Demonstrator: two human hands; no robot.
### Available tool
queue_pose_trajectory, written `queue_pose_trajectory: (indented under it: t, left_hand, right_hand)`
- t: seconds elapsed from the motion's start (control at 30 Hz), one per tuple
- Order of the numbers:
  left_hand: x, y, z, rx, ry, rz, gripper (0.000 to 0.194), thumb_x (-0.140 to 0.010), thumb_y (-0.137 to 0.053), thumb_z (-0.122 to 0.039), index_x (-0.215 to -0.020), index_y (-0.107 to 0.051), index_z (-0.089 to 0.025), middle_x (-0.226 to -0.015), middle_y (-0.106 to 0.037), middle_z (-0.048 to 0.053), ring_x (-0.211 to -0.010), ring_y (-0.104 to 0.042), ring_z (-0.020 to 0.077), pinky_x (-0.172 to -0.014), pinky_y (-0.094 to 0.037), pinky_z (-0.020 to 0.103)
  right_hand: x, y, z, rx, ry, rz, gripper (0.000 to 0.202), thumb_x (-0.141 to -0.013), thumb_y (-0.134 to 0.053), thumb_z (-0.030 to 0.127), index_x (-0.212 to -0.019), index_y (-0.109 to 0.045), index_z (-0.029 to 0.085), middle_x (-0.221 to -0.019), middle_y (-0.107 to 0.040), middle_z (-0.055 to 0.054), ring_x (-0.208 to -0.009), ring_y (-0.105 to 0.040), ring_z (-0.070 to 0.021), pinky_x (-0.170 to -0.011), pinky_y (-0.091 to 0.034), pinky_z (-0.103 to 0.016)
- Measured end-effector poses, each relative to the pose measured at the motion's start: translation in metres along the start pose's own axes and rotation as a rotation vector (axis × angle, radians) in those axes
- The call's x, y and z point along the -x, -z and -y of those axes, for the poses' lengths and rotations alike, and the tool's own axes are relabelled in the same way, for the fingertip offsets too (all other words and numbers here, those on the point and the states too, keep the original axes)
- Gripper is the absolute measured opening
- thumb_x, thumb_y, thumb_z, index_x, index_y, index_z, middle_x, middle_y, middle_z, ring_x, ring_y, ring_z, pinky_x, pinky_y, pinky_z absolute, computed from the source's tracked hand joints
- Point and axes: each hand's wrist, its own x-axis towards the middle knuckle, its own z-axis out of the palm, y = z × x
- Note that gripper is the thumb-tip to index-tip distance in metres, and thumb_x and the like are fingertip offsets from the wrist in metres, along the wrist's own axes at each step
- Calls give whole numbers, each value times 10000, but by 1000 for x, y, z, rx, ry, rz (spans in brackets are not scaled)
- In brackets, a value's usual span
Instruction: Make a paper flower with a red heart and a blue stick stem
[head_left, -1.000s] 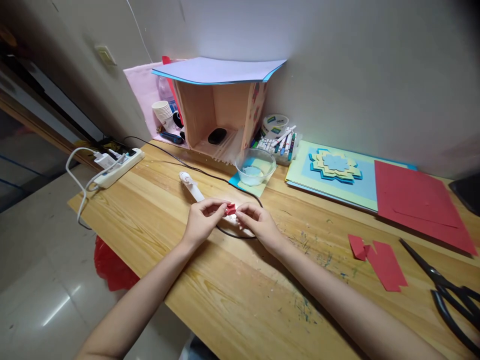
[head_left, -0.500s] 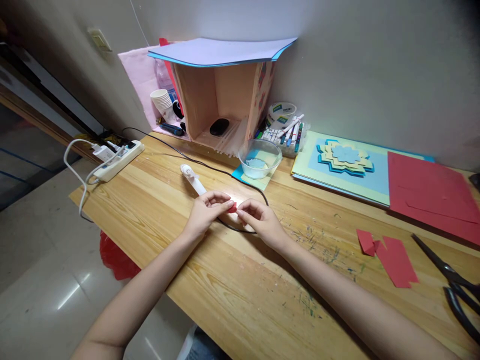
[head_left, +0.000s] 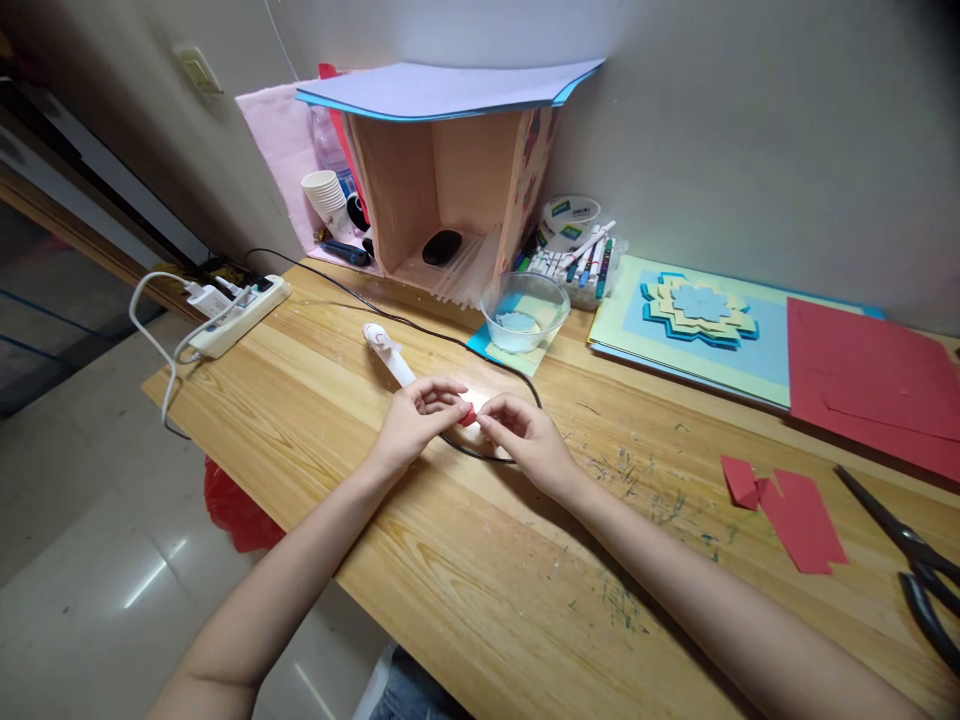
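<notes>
A small folded red paper piece [head_left: 468,414] is pinched between the thumb and fingers of my left hand [head_left: 411,425]. My right hand [head_left: 526,440] grips the same piece at its right edge with thumb and index finger. Both hands are over the wooden table, above a bright patch of light. Just behind my left hand lies a white lamp-like object [head_left: 387,352], its far part hidden by the hand. A black cable [head_left: 480,457] loops around under the hands.
Red paper scraps [head_left: 802,520] and black scissors [head_left: 911,545] lie at the right. Behind the hands are a clear bowl [head_left: 525,320], markers [head_left: 589,262] and a cardboard box [head_left: 472,180]. Layered paper shapes [head_left: 701,308] rest at the back right. A power strip [head_left: 244,318] sits left.
The view has shifted slightly, so the items at the right appear farther right. The red piece has turned a little between my fingers, and both hands keep their pinch.
</notes>
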Motion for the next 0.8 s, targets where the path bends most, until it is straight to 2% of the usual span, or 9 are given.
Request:
queue_pose_trajectory:
  t: [0.3,0.47,0.63,0.8]
  left_hand:
    - [1,4,-2,-83,34,123,310,-638,-718,-297,-889,-652,-127,-777,-677,62,-727,-637,159,-738,-483,269]
    - [1,4,-1,-105,15,100,285,-644,-712,-287,-872,-655,-126,-767,-665,56,-719,-621,150,-711,-480,254]
    - [1,1,-1,-105,-20,52,266,-621,-724,-269,-835,-646,-131,-745,-647,34,-701,-597,135,-689,-470,236]
    - [2,-1,-1,-120,-15,86,220,-653,-695,-278,-815,-657,-134,-786,-666,50,-741,-607,155,-714,-475,253]
  right_hand:
    - [0,1,2,16,17,-13,203,-812,-532,373,-828,-550,172,-768,-562,-24,-662,-491,-123,-595,-397,-256]
    - [1,0,2,-23,-9,-18,211,-807,-538,389,-833,-521,180,-736,-529,-3,-609,-469,-107,-559,-386,-245]
    - [2,-3,1,40,1,11,250,-763,-601,388,-890,-525,187,-720,-509,12,-609,-444,-100,-548,-360,-236]
    - [2,-6,-1,97,-3,18,255,-750,-607,411,-837,-513,191,-643,-464,37,-562,-396,-95,-514,-325,-231]
